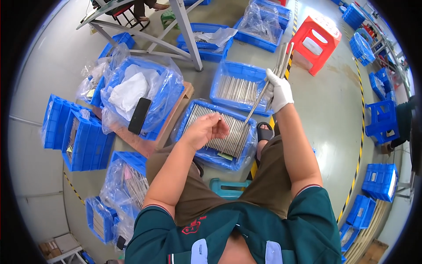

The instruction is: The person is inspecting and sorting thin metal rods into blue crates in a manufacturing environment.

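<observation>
Evidently, in the head view, the right hand (279, 91), in a white glove, has its grip closed around a few long metal rods (281, 60), held tilted above the right edge of the far blue tub (246, 70). One of them slants down toward the far right corner of the near blue tub (220, 164). The bare left hand (205, 130) is over the middle of that near tub with its fingers curled; whether its grip has hold of anything, I cannot tell. Below it, more rods (233, 144) lie side by side across the near tub, which is lined with clear plastic, and a yellowish label (225, 156) sits by its near edge. The far tub carries another row of rods (236, 90). To the left, a larger tub (154, 67) rests on a wooden pallet (132, 143), with a white sheet (129, 94) inside and a black phone (140, 116) at its near edge. Beyond the right hand, a red stool (314, 44) stands on the floor beside striped tape (288, 69).
</observation>
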`<move>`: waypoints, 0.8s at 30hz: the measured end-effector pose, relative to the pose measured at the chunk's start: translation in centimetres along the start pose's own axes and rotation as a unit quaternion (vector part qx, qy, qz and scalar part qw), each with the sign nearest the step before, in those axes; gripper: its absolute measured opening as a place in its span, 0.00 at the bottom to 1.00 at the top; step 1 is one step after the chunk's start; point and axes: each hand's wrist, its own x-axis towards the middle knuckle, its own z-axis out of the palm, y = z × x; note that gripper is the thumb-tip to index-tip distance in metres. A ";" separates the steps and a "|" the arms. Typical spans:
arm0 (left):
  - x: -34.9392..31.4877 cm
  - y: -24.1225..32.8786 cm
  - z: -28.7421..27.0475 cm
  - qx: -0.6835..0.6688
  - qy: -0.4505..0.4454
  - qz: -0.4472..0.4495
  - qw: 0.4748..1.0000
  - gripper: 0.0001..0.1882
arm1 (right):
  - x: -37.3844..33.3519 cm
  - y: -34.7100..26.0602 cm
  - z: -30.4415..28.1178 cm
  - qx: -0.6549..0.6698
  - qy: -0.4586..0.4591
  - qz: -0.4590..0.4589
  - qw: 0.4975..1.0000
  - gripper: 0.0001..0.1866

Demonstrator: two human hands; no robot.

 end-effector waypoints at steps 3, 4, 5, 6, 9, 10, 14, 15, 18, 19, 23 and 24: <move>0.9 -0.1 1.1 -0.104 -0.070 0.054 0.991 0.13 | -2.4 2.1 2.6 -0.038 -0.020 0.061 0.997 0.15; 1.3 -0.3 1.4 -0.105 -0.068 0.054 0.991 0.13 | -2.9 3.2 3.5 -0.050 -0.046 0.069 0.995 0.15; 1.7 -0.3 1.6 -0.092 -0.099 0.063 0.989 0.14 | -3.6 3.8 3.9 -0.092 -0.099 0.071 0.988 0.14; 1.9 -0.4 1.7 -0.079 -0.132 0.072 0.985 0.15 | -3.7 5.1 4.6 -0.136 -0.091 0.031 0.986 0.13; 1.5 0.4 2.0 0.009 -0.104 0.020 0.994 0.15 | -4.2 6.3 5.4 -0.265 -0.137 -0.013 0.954 0.16; 1.4 0.6 2.1 0.049 -0.096 -0.019 0.994 0.15 | -4.2 6.3 5.5 -0.307 -0.146 -0.029 0.940 0.17; 1.2 1.0 2.6 0.158 -0.016 -0.022 0.987 0.14 | -5.1 5.0 6.1 -0.375 -0.134 -0.012 0.917 0.21; 1.0 1.5 2.5 0.168 0.021 -0.018 0.985 0.13 | -4.7 5.3 5.8 -0.434 -0.110 -0.057 0.893 0.21; 0.9 2.2 0.1 0.129 0.106 0.062 0.984 0.15 | -4.5 5.6 5.0 -0.488 -0.091 -0.079 0.864 0.23; 1.0 2.4 -0.5 0.093 0.148 0.100 0.979 0.15 | -5.2 5.0 5.2 -0.467 -0.106 -0.036 0.877 0.22; 1.8 3.0 -2.7 -0.168 0.221 0.185 0.943 0.16 | -6.1 5.6 4.8 -0.343 -0.149 0.059 0.925 0.11; 2.1 3.1 -2.8 -0.196 0.213 0.190 0.938 0.16 | -6.5 5.5 4.8 -0.335 -0.152 0.062 0.928 0.11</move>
